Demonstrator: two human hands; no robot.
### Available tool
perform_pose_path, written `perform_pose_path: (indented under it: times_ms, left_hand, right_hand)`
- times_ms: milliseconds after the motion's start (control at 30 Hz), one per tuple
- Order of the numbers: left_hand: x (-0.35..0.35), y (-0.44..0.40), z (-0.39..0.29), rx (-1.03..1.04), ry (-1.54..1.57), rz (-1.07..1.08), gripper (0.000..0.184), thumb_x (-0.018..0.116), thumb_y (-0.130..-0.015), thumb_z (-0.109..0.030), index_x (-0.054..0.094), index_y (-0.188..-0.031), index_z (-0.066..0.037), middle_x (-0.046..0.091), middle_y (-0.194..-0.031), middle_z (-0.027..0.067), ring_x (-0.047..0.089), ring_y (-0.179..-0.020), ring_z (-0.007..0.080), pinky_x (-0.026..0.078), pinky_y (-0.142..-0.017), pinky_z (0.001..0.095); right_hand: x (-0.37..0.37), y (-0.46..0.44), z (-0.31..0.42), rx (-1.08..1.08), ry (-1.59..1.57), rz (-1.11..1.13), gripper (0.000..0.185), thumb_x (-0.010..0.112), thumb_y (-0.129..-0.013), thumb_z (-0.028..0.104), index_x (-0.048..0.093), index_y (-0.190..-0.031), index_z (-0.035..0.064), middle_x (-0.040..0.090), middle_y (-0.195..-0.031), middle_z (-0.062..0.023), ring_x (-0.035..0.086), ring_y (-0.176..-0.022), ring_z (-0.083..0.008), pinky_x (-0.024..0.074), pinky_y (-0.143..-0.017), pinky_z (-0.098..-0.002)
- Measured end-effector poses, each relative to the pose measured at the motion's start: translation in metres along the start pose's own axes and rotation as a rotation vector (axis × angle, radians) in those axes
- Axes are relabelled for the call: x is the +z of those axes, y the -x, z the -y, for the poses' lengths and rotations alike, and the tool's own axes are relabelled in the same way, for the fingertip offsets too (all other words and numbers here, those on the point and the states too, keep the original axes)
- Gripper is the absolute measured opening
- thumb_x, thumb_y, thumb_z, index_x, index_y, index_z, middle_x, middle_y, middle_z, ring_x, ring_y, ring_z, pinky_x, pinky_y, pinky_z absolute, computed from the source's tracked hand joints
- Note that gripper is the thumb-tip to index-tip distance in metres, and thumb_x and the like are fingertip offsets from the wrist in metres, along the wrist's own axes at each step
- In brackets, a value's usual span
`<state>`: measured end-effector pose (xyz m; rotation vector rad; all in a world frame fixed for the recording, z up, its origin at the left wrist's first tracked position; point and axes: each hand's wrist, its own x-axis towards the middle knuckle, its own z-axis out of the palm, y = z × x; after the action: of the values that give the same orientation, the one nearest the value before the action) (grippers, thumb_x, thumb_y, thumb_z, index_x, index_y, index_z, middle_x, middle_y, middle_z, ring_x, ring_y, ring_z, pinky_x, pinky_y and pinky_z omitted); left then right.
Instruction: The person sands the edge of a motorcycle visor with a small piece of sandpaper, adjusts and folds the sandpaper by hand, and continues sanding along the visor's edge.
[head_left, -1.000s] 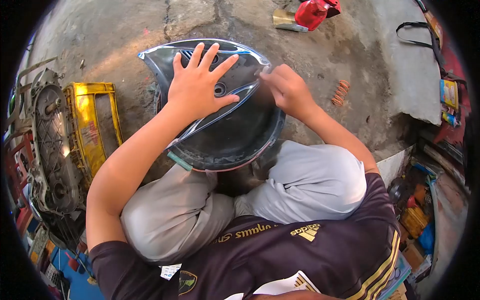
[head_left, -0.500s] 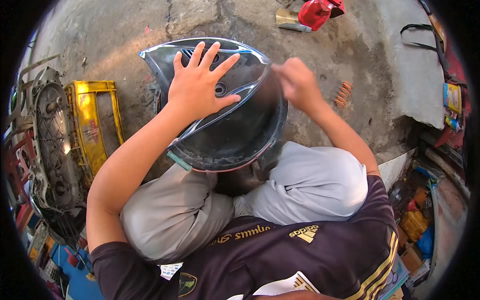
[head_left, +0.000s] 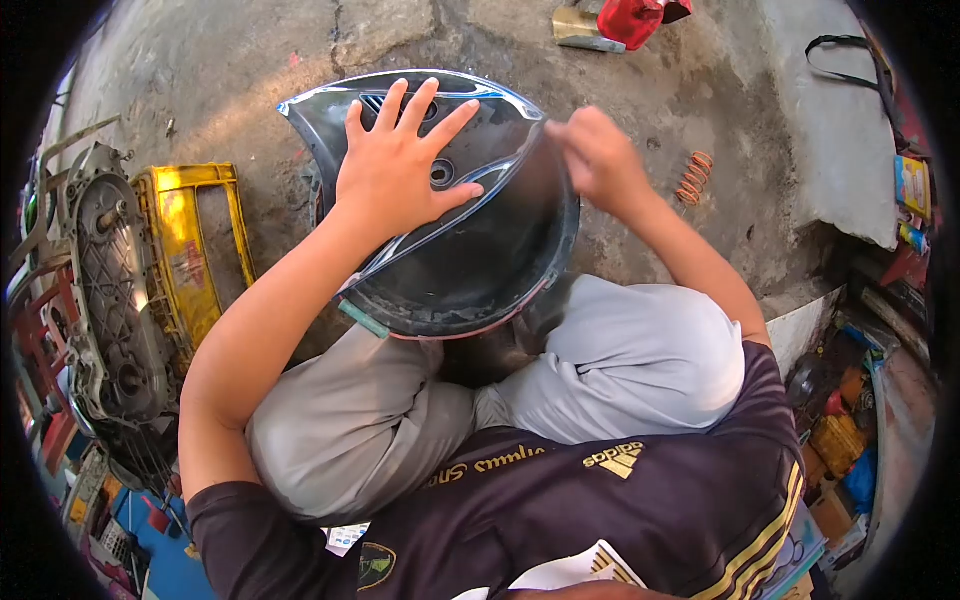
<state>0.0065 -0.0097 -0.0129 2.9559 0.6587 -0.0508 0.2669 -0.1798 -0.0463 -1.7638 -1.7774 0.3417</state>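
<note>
Black and glossy, a panel (head_left: 505, 135) lies over a basin (head_left: 470, 290) beyond the knees (head_left: 650, 345). The left hand (head_left: 395, 180) spreads flat on it; at the panel's right tip the right hand (head_left: 600, 160) is curled, blurred, whether gripping I cannot tell.

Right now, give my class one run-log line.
left hand: spread on motorcycle body panel | right hand: blurred near panel's right tip, contact unclear | panel: over black basin | coil spring: on floor
</note>
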Motion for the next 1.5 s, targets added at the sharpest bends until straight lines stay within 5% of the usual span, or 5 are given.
perform_pose_path:
  times_ms: [567,933,1033,1133,1500]
  left_hand:
    - [0.000,-0.002,0.000,0.002,-0.002,-0.015,0.095,0.077,-0.087,-0.073,0.043,-0.170,-0.040,0.042,-0.174,0.0141,0.037,-0.160,0.0420,0.030,-0.123,0.0751]
    - [-0.001,-0.001,-0.002,-0.001,0.004,0.010,0.095,0.077,-0.087,-0.073,0.043,-0.169,-0.040,0.041,-0.174,0.0148,0.036,-0.161,0.0428,0.030,-0.123,0.0753]
    - [-0.001,-0.004,0.001,0.003,-0.001,0.004,0.095,0.077,-0.087,-0.073,0.043,-0.169,-0.040,0.040,-0.174,0.0149,0.036,-0.161,0.0430,0.030,-0.123,0.0757]
    - [-0.001,-0.002,-0.001,0.000,0.014,-0.007,0.094,0.077,-0.087,-0.074,0.044,-0.169,-0.040,0.041,-0.174,0.0149,0.036,-0.161,0.0431,0.030,-0.122,0.0762]
    - [0.001,-0.003,0.000,0.006,-0.001,-0.015,0.094,0.076,-0.087,-0.075,0.045,-0.169,-0.039,0.042,-0.173,0.0156,0.036,-0.161,0.0432,0.031,-0.122,0.0756]
  right_hand:
    - [0.015,0.006,0.019,-0.291,-0.025,0.070,0.037,0.071,-0.082,-0.005,0.074,-0.119,0.0032,0.063,-0.102,-0.0155,0.063,-0.100,-0.0379,0.0551,-0.087,-0.0482]
    - [0.005,-0.003,0.004,0.006,0.049,0.009,0.039,0.072,-0.078,-0.006,0.074,-0.117,0.0022,0.066,-0.105,-0.0144,0.065,-0.106,-0.0364,0.0559,-0.092,-0.0448]
    - [0.016,0.004,0.022,-0.301,0.003,0.091,0.034,0.071,-0.082,-0.004,0.075,-0.115,0.0016,0.067,-0.102,-0.0147,0.066,-0.106,-0.0361,0.0566,-0.093,-0.0444]
    - [0.003,-0.004,0.003,0.044,0.023,0.047,0.038,0.072,-0.080,-0.007,0.075,-0.117,0.0016,0.066,-0.107,-0.0159,0.065,-0.106,-0.0380,0.0569,-0.094,-0.0459]
    - [0.014,-0.011,0.016,-0.023,-0.045,-0.073,0.017,0.073,-0.094,0.000,0.076,-0.111,0.0000,0.069,-0.099,-0.0182,0.069,-0.095,-0.0404,0.0565,-0.081,-0.0471]
